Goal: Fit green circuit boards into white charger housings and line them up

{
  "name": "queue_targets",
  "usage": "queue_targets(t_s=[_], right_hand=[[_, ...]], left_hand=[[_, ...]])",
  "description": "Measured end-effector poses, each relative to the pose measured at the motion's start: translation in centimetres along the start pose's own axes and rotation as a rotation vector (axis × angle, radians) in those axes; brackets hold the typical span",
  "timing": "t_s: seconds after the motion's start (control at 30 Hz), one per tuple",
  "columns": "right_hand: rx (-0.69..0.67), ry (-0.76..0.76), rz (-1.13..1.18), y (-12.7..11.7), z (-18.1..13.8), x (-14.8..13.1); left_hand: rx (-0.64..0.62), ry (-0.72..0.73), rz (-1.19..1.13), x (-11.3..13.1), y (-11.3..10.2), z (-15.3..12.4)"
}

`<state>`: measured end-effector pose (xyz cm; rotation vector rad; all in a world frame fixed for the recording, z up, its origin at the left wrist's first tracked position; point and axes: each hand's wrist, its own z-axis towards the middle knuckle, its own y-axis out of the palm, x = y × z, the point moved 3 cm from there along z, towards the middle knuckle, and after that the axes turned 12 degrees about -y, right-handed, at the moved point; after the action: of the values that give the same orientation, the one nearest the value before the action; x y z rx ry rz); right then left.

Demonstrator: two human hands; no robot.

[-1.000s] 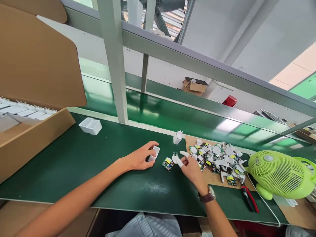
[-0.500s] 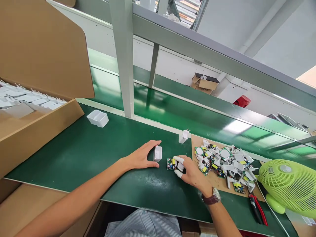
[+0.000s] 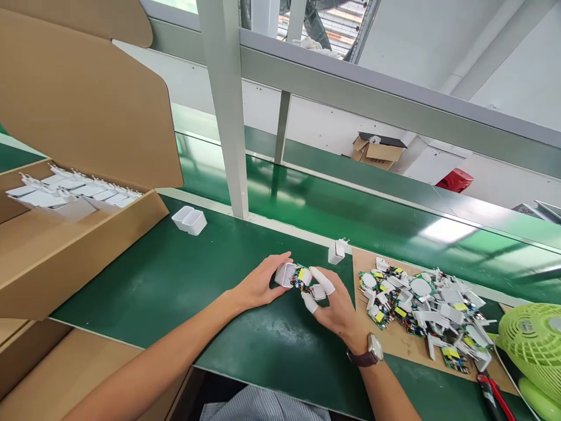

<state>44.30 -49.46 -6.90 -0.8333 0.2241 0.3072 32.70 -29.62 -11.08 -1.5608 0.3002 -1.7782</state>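
Note:
My left hand [image 3: 262, 283] grips a small white charger shell [image 3: 285, 273] on the green bench, its open end facing right. My right hand [image 3: 333, 302], with white finger cots on the thumb and fingers, pinches a small circuit board [image 3: 300, 277] with a white plug piece and holds it at the shell's mouth. Both hands meet just above the mat. A finished white charger [image 3: 336, 252] stands upright a little behind them.
A pile of circuit boards and white plug parts [image 3: 425, 307] lies on a cardboard sheet [image 3: 403, 349] at right. A green fan [image 3: 532, 345] and red-handled cutters [image 3: 497, 399] sit far right. An open carton of white chargers [image 3: 65, 234] stands at left; two empty shells [image 3: 189, 220] lie near it.
My right hand picked the circuit board off the mat and brought it to the shell. My left hand tipped the shell on its side, lifted toward the board.

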Motion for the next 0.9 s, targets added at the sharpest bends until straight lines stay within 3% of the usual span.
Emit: queue_targets(t_s=[0.4, 0.9], right_hand=[[-0.088, 0.007, -0.136, 1.2, -0.1, -0.8], [-0.054, 0.002, -0.165, 1.3, 0.1, -0.8]], left_hand=[[-0.03, 0.102, 0.109, 0.1, 0.4, 0.4], [-0.006, 0.157, 0.087, 0.4, 0.5, 0.5]])
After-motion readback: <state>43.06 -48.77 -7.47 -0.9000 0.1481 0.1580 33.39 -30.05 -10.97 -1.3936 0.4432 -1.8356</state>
